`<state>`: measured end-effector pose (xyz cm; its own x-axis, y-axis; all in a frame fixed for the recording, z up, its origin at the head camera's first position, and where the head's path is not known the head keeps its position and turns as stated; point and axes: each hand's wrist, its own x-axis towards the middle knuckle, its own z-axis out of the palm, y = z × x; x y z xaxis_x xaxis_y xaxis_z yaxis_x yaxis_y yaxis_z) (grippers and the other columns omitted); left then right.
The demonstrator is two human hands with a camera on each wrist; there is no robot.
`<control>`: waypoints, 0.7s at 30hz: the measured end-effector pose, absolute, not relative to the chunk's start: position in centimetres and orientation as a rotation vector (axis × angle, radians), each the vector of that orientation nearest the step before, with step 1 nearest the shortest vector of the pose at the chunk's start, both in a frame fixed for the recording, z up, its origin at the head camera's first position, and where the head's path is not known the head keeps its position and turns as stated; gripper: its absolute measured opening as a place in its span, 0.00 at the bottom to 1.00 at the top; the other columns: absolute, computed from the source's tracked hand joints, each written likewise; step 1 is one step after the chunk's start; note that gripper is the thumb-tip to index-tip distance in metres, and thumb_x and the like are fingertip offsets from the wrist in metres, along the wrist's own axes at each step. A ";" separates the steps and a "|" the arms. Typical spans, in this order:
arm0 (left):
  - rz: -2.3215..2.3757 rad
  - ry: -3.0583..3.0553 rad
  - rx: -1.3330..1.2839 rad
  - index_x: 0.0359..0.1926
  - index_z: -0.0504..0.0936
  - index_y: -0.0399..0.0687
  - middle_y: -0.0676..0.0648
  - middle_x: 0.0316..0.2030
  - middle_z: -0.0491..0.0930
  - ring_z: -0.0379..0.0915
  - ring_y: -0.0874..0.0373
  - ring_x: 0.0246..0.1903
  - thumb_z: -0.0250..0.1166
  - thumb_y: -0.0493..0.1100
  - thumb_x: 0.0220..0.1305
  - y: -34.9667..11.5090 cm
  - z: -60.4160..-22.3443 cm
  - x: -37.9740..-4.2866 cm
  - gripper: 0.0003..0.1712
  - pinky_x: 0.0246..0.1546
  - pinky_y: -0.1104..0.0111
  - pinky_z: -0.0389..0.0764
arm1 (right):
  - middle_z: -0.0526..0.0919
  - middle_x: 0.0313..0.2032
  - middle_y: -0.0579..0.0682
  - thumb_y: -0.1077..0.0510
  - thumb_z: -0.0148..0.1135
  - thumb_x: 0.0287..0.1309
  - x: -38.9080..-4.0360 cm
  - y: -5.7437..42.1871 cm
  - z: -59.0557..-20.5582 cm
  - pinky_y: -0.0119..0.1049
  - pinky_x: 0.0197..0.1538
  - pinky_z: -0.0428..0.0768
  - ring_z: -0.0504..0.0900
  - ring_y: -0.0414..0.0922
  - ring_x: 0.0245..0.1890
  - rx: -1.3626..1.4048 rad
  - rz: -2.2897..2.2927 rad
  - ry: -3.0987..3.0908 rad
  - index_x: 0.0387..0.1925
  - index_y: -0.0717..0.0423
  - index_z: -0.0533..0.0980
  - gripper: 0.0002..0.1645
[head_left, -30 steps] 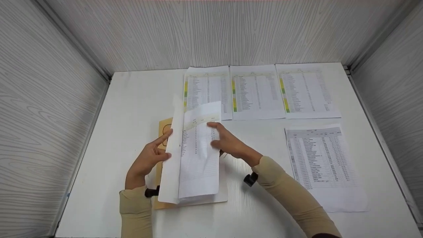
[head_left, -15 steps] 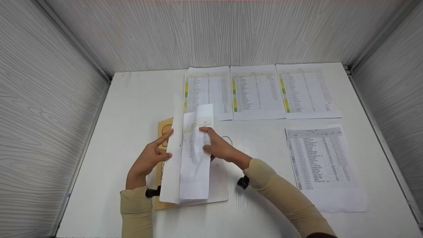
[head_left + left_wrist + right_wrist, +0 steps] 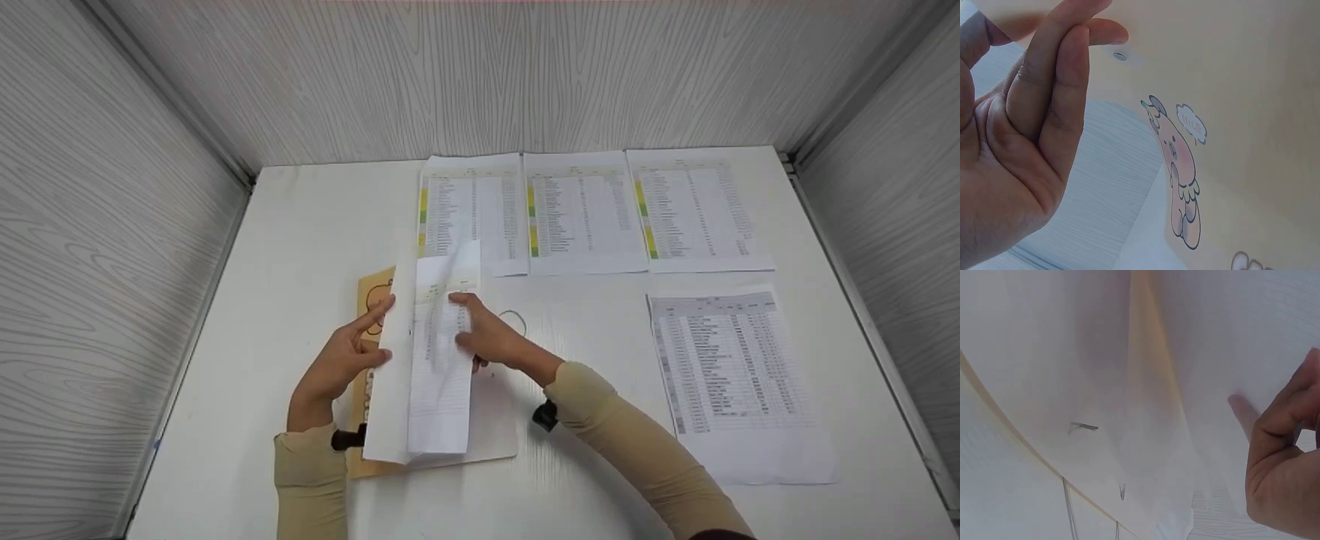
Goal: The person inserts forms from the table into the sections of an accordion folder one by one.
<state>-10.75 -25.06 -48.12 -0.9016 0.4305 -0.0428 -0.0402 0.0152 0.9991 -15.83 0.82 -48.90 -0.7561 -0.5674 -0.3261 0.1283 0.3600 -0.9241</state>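
Note:
A booklet or folder with a tan cover (image 3: 371, 283) lies open near the table's middle; its cartoon drawings show in the left wrist view. My left hand (image 3: 330, 367) pinches the raised white left leaf (image 3: 388, 416) at its outer edge, index finger and thumb on top, other fingers beneath. A printed sheet (image 3: 437, 409) with a table lies on the right side, its right part bent up and leftward. My right hand (image 3: 491, 334) holds that bent edge between thumb and fingers. In the right wrist view, small staple-like wires (image 3: 1084, 426) show on a white surface.
Three printed sheets with yellow-green strips, a left one (image 3: 480, 202), a middle one (image 3: 585, 210) and a right one (image 3: 697, 210), line the table's back. A grey-headed sheet (image 3: 724, 375) lies at right. A thin loop (image 3: 517, 321) pokes out beyond my right hand.
My right hand has moved left, bending the printed sheet's right edge further toward the fold. My left hand has stayed nearly in place on the white leaf.

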 end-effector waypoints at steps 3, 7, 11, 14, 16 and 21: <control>1.953 1.972 0.395 0.75 0.46 0.40 0.37 0.76 0.35 0.56 0.72 0.13 0.60 0.27 0.58 -25.1 -48.1 -10.6 0.48 0.22 0.79 0.69 | 0.77 0.47 0.61 0.67 0.50 0.62 -15.8 1.0 -48.9 0.31 0.17 0.73 0.76 0.40 0.16 -0.382 -1.443 2.009 0.74 0.49 0.47 0.42; 1.953 1.999 0.377 0.75 0.48 0.40 0.39 0.76 0.40 0.57 0.71 0.13 0.59 0.26 0.58 -25.0 -48.0 -10.5 0.47 0.23 0.78 0.70 | 0.77 0.47 0.61 0.66 0.51 0.62 -15.7 1.7 -48.8 0.30 0.17 0.71 0.74 0.40 0.15 -0.373 -1.486 1.996 0.74 0.50 0.48 0.42; 1.937 2.031 0.332 0.74 0.53 0.41 0.44 0.56 0.72 0.55 0.69 0.11 0.58 0.25 0.58 -24.9 -47.9 -10.4 0.44 0.19 0.77 0.67 | 0.79 0.44 0.62 0.65 0.51 0.63 -15.6 2.4 -48.8 0.30 0.18 0.71 0.74 0.39 0.15 -0.368 -1.537 1.947 0.74 0.51 0.46 0.42; 1.900 2.064 0.299 0.73 0.55 0.41 0.57 0.21 0.68 0.51 0.68 0.11 0.57 0.25 0.57 -24.7 -47.8 -10.4 0.42 0.16 0.77 0.62 | 0.80 0.45 0.61 0.63 0.51 0.63 -15.5 2.8 -48.6 0.31 0.19 0.72 0.76 0.40 0.16 -0.375 -1.541 1.942 0.74 0.50 0.45 0.42; 1.880 2.064 0.299 0.72 0.55 0.39 0.60 0.15 0.62 0.50 0.68 0.11 0.56 0.25 0.57 -24.7 -47.7 -10.4 0.41 0.16 0.77 0.61 | 0.79 0.47 0.61 0.63 0.51 0.63 -15.5 2.9 -48.5 0.32 0.20 0.73 0.77 0.40 0.17 -0.381 -1.529 1.957 0.74 0.49 0.45 0.42; 1.890 2.014 0.332 0.72 0.53 0.36 0.61 0.12 0.67 0.56 0.71 0.11 0.55 0.25 0.57 -24.7 -47.6 -10.5 0.41 0.20 0.77 0.68 | 0.77 0.49 0.60 0.64 0.51 0.63 -15.5 3.0 -47.9 0.31 0.20 0.73 0.78 0.42 0.19 -0.388 -1.514 1.976 0.74 0.47 0.46 0.43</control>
